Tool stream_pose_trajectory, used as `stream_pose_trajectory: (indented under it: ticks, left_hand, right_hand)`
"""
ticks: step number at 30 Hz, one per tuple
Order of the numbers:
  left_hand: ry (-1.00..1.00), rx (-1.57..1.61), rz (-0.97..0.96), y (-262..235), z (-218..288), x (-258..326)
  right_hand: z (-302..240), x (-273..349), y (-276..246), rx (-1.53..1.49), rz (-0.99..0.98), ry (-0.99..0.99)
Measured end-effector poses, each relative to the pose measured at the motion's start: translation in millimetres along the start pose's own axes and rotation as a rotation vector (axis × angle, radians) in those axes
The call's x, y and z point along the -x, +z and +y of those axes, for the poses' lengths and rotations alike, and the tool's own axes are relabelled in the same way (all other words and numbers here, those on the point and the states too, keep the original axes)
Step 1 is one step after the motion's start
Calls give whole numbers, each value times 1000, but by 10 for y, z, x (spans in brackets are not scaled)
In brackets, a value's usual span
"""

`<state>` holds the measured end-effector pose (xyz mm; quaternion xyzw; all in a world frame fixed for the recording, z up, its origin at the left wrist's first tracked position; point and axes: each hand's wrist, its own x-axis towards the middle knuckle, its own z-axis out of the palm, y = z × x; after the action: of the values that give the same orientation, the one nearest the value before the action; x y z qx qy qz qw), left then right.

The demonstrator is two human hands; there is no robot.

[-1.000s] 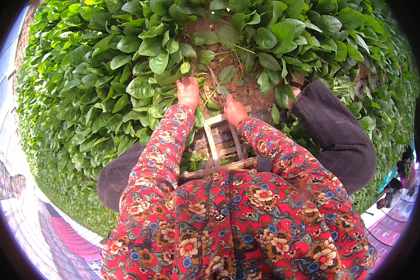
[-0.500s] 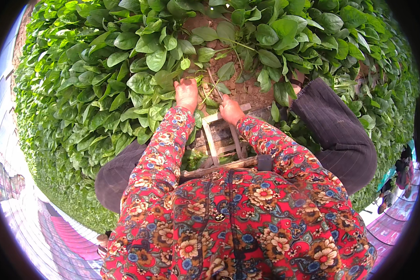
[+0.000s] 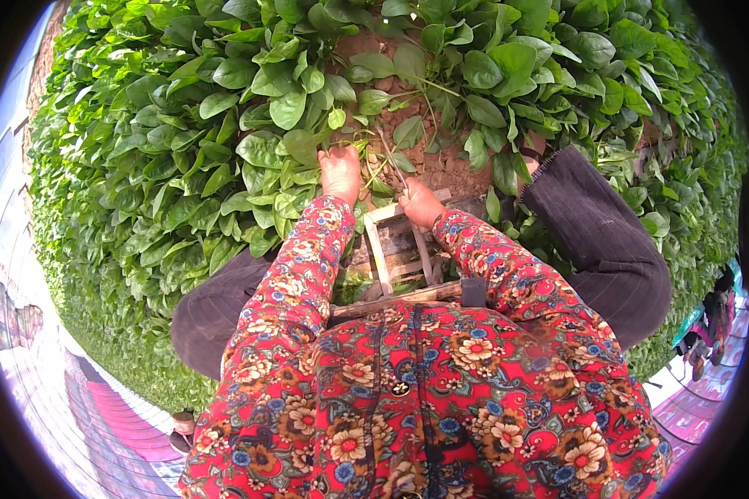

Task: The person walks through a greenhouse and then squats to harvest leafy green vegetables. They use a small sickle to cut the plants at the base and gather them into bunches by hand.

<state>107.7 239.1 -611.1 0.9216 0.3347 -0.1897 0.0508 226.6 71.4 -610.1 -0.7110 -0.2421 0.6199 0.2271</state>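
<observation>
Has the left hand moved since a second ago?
Yes, slightly: the left hand has drawn back, downward in the view, judged against the small yellow-green leaf ahead of it; the gap between them is wider now.

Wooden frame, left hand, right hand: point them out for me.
Wooden frame point(image 3: 377, 254): head view, on its left pale bar.
Left hand point(image 3: 340, 173): head view, on its back.
Right hand point(image 3: 422, 205): head view, on its back.

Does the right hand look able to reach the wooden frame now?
Probably yes: the frame is close to the right hand and looks unblocked, though the thin tool in that hand may limit its grip.
</observation>
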Motion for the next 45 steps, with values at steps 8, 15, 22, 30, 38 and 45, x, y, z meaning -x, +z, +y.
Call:
stream_pose_trajectory:
  ticks: [8, 15, 22, 30, 38, 45]
  left_hand:
    - [-26, 53, -21, -16, 19, 28]
    - [-36, 167, -197, -110, -201, -73]
    - [-250, 479, -169, 126, -403, -302]
    - [-215, 391, -316, 83, -396, -347]
    - [-332, 519, -266, 48, -343, -349]
    - [-98, 336, -559, -238, -472, -435]
  right_hand:
    - [-36, -41, -65, 37, -33, 36]
    - [-162, 75, -235, 25, -26, 7]
    - [-255, 252, 11, 93, 185, -15]
    - [-325, 240, 211, -1, 269, 29]
    - [-470, 10, 588, -479, 112, 256]
    - [-558, -16, 589, -404, 130, 252]
